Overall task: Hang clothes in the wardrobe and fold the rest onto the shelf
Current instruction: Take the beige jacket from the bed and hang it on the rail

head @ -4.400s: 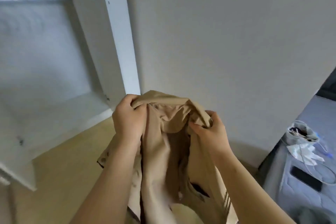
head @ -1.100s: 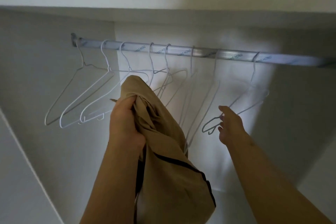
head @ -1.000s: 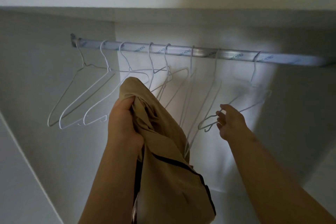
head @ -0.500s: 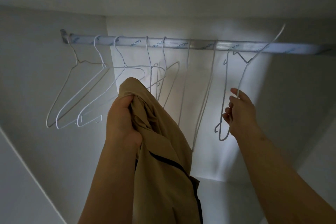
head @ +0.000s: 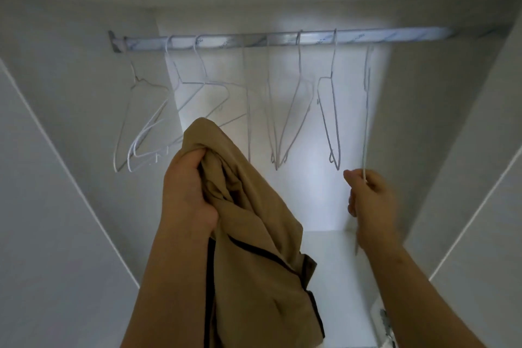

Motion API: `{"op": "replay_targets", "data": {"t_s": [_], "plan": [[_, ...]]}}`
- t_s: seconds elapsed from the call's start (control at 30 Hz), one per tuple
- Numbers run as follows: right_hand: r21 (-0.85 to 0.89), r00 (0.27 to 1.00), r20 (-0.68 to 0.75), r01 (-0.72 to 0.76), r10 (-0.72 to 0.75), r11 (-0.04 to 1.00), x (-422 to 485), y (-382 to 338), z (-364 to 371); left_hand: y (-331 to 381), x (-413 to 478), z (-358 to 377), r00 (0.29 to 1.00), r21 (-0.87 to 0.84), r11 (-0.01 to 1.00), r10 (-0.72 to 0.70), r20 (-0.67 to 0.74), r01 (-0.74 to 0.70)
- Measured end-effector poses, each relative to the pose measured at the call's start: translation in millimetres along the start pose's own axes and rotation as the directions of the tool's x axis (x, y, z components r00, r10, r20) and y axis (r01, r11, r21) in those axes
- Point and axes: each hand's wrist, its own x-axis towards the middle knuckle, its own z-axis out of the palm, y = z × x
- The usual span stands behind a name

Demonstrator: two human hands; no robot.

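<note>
Dim wardrobe interior: a bright patch is cast on the back panel at centre, fading toward 9 and 3 o'clock. The right hand and hanger, at 3 o'clock, are motion-blurred; straight edges are bowed outward.

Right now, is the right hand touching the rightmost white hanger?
Touching. The head view shows the right hand pinching the thin wire of the rightmost hanger, which rises straight out of its curled grip toward the rail.
</note>
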Motion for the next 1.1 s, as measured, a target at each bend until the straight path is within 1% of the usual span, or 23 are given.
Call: {"op": "replay_targets", "data": {"t_s": [0.03,0.07,0.13,0.2,0.27,0.33,0.4,0.5,0.57,0.63,0.7,0.77,0.83,0.9,0.97,1.03,1.1], "plan": [[0.002,0.999,-0.031,0.041,-0.041,0.999,-14.4,2.9,-1.8,1.3,-4.3,-6.5,1.0,0.036,0.999,-0.007,0.022,0.006],[-0.002,0.994,-0.059,0.088,-0.088,0.996,-28.0,5.9,-3.8,2.7,-10.3,-13.4,1.0,0.042,0.999,-0.016,0.012,0.015],[0.016,0.987,-0.091,0.133,-0.131,0.991,-50.9,8.0,-6.4,6.9,-23.8,-27.7,1.0,0.083,0.996,-0.029,0.004,0.029],[0.117,0.991,-0.102,0.098,-0.086,0.988,-66.9,6.1,-7.0,11.9,-36.2,-40.5,0.999,0.148,0.988,-0.04,0.026,0.036],[0.191,0.993,-0.111,0.064,-0.043,0.98,-79.6,3.9,-7.0,14.4,-43.2,-55.0,0.997,0.259,0.966,-0.048,0.061,0.03],[0.198,0.993,-0.122,0.033,-0.009,0.98,-91.2,5.0,-8.1,16.8,-48.0,-72.3,0.996,0.355,0.934,-0.053,0.069,0.025],[0.15,0.992,-0.127,0.021,-0.002,0.989,-101.8,9.1,-11.5,19.2,-52.5,-88.0,0.996,0.438,0.899,-0.057,0.062,0.024],[0.177,0.997,-0.076,0.013,0.001,0.984,-109.7,12.4,-18.6,18.6,-54.5,-103.8,0.999,0.505,0.862,-0.04,0.012,0.029],[0.181,0.999,0.047,-0.03,0.022,0.983,-110.6,13.7,-24.0,14.7,-53.9,-110.1,0.998,0.515,0.855,-0.036,-0.047,0.055],[0.123,0.979,0.2,-0.062,0.036,0.99,-112.2,16.5,-29.2,10.9,-52.3,-114.7,0.994,0.525,0.847,-0.037,-0.099,0.083],[0.033,0.947,0.315,-0.07,0.056,0.997,-116.7,19.2,-37.6,7.4,-52.8,-117.7,0.989,0.521,0.847,-0.036,-0.146,0.107],[-0.085,0.92,0.377,-0.084,0.11,0.993,-121.4,21.2,-48.1,4.0,-54.6,-119.5,0.983,0.523,0.844,-0.019,-0.184,0.115],[-0.249,0.889,0.422,-0.073,0.177,0.966,-124.8,20.4,-55.8,-0.3,-57.5,-120.4,0.982,0.566,0.819,0.019,-0.189,0.093],[-0.403,0.856,0.467,-0.017,0.222,0.915,-127.9,20.6,-55.0,-7.6,-62.4,-119.6,0.986,0.626,0.779,0.075,-0.149,0.036],[-0.473,0.841,0.476,-0.001,0.256,0.881,-132.6,22.7,-43.4,-16.3,-70.0,-115.1,0.99,0.718,0.696,0.114,-0.084,-0.019],[-0.511,0.847,0.454,-0.005,0.275,0.859,-139.1,27.3,-26.4,-26.2,-80.3,-107.2,0.994,0.774,0.631,0.106,-0.013,-0.057],[-0.528,0.856,0.427,-0.026,0.292,0.849,-146.5,32.8,-9.1,-35.8,-93.1,-99.0,0.996,0.788,0.608,0.049,0.076,-0.09]]}}
